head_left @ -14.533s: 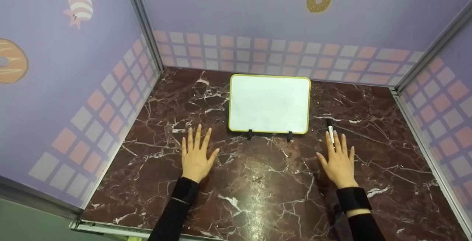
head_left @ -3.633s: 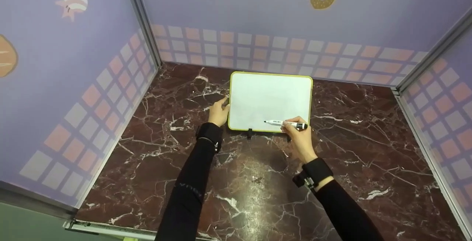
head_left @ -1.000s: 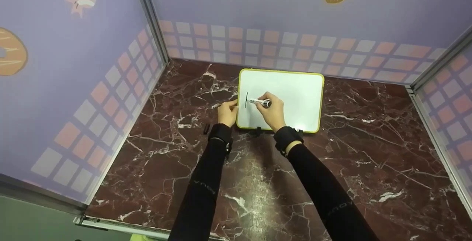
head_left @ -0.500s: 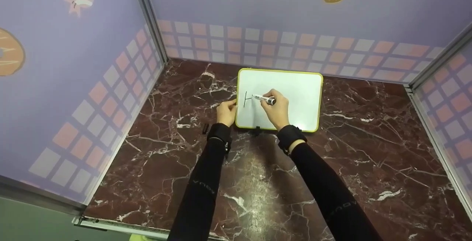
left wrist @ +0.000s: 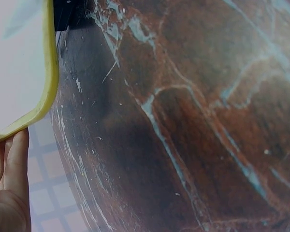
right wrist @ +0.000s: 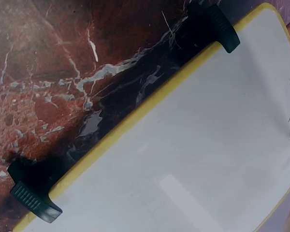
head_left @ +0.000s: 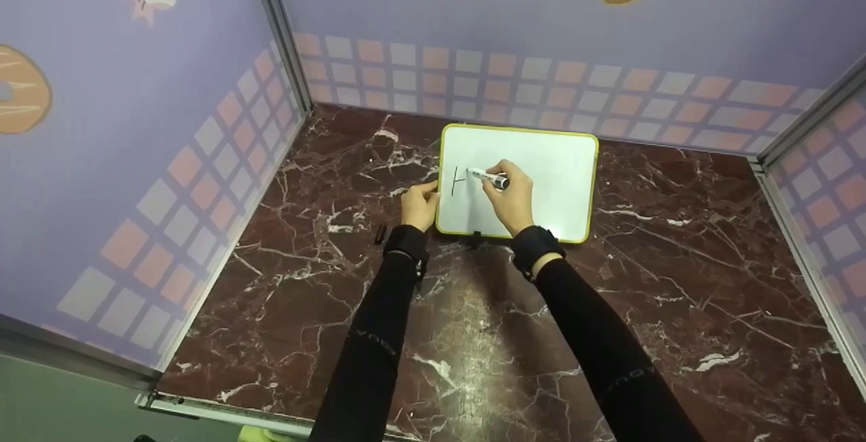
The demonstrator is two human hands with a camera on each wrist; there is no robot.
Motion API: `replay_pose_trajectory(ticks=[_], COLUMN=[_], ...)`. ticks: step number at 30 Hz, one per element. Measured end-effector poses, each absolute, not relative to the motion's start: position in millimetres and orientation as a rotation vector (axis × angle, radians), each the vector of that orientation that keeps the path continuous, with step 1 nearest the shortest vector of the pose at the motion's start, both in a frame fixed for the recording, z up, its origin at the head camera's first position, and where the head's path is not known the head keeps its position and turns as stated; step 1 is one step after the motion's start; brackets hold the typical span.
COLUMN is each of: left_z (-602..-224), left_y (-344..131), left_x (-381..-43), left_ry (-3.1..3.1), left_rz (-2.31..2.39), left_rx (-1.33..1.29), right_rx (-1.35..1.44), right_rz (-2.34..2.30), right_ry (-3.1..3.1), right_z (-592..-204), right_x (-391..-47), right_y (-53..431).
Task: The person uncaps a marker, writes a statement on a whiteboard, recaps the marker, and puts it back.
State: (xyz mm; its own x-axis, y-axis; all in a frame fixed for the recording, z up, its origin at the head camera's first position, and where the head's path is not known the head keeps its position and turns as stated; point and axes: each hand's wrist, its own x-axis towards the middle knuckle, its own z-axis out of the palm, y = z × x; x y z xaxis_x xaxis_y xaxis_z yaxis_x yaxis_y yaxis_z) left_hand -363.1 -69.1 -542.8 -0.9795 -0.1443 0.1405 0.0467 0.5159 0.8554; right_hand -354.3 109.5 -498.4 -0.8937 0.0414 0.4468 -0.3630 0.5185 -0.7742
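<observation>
A whiteboard with a yellow rim stands propped on the table. My left hand pinches its left edge; in the left wrist view the fingers press against the yellow rim near a corner. In my right hand is a white marker with a black end, held like a pen, its tip at the board's surface. Left of that tip, black strokes show a tall line with a short bar joined to it. The right wrist view shows the marker's dark tip close beside these strokes.
A small black marker cap lies on the table left of the board. Black clip feet hold the board's lower edge. The dark red marbled table is bordered by patterned lilac walls at the back and sides.
Earlier both hands lay flat and the marker lay on the table. Since then I took up the marker, the cap came to the table, and strokes appeared; lately my right hand shifted slightly right.
</observation>
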Motion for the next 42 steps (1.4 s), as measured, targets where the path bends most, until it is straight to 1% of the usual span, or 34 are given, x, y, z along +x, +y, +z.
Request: replay_pose_trajectory(ticks=[15,30,42], left_z=[-541.9,-540.0,-540.4], left_y=[-68.0,-67.1,-66.2], left_x=[-364.5,-361.9,-363.1], left_ry=[-2.524,-2.559,-2.537], left_rz=[-1.456,-1.502,-1.486], left_rx=[0.101,0.125,0.116], right_rx=[0.286,0.284,0.219], right_rz=[1.362,1.344,1.309], right_ry=[-2.488,-2.422,-2.384], right_z=[-502.0,-500.3,-499.8], right_x=[-340.1,-341.3,-344.4], right_y=[113.5,116.5,119.3])
